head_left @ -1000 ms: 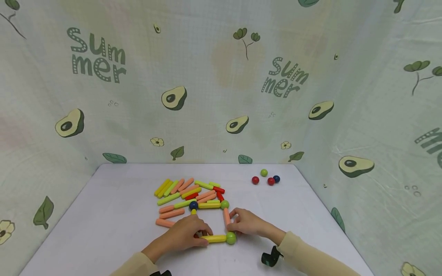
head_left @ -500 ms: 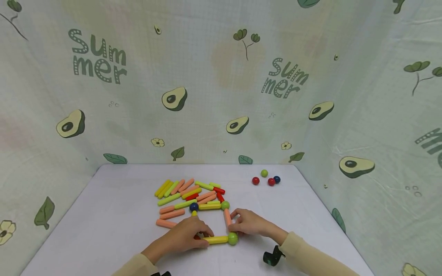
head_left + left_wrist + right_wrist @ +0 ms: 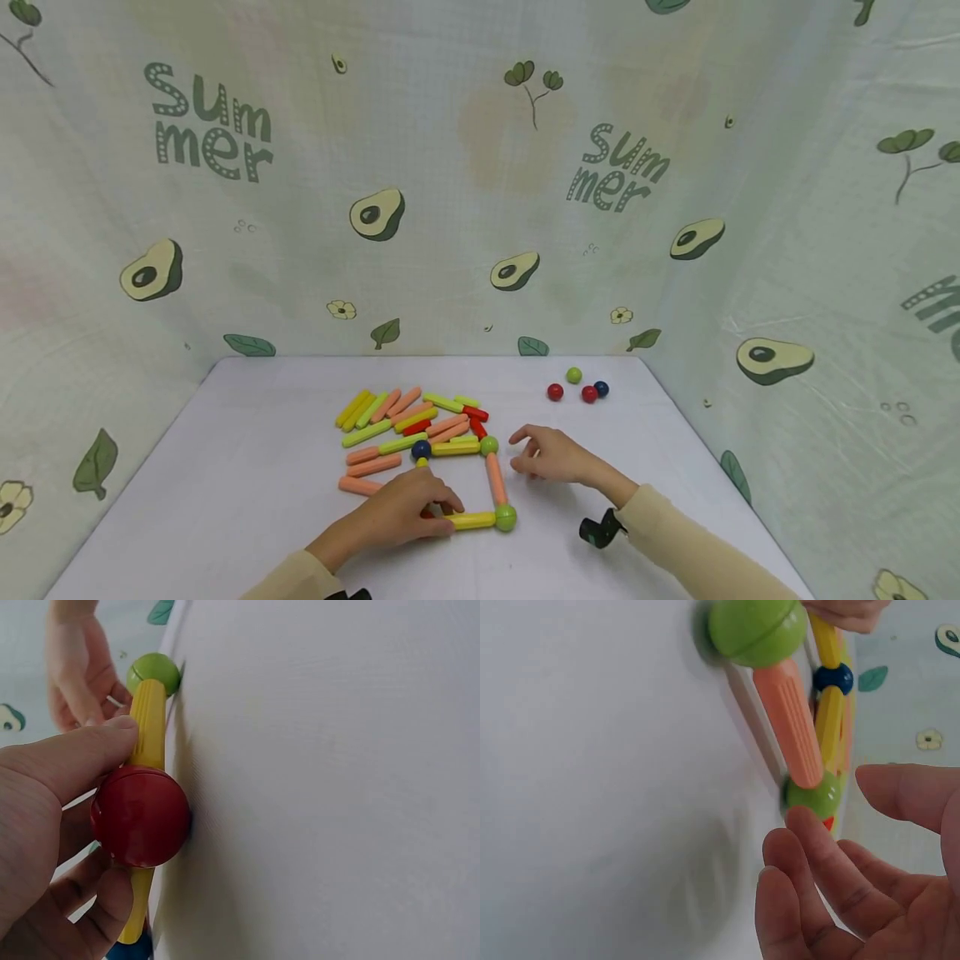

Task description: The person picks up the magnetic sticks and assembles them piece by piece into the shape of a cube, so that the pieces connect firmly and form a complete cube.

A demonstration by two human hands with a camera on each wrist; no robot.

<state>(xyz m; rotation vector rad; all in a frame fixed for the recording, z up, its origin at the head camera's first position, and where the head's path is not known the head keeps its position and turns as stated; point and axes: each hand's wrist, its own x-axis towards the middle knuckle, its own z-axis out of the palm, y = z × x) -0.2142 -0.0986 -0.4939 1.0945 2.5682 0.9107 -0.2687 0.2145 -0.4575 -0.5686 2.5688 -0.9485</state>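
Note:
Yellow and salmon-pink rods joined by balls form a four-sided frame on the table. With thumb and curled fingers, my left hand (image 3: 405,507) grips the front yellow rod (image 3: 471,522) at its red corner ball (image 3: 141,816), which the hand hides in the head view. A second yellow rod (image 3: 139,900) runs from that ball to the blue ball (image 3: 422,449). The far yellow rod (image 3: 456,448) links blue to a green ball (image 3: 489,446). A pink rod (image 3: 496,479) joins it to the front green ball (image 3: 506,517). Right of this rod, my right hand (image 3: 553,455) holds nothing, fingers loosely bent.
Several loose pink, yellow, lime and red rods (image 3: 408,414) lie behind and left of the frame. At the back right rest a lime ball (image 3: 573,375), two red balls (image 3: 555,392) and a dark blue ball (image 3: 602,389). A printed cloth (image 3: 450,167) hangs behind the table (image 3: 262,467).
My right hand has let go of the pink rod and moved back and to the right, away from it. My left hand stays in place on the front yellow rod.

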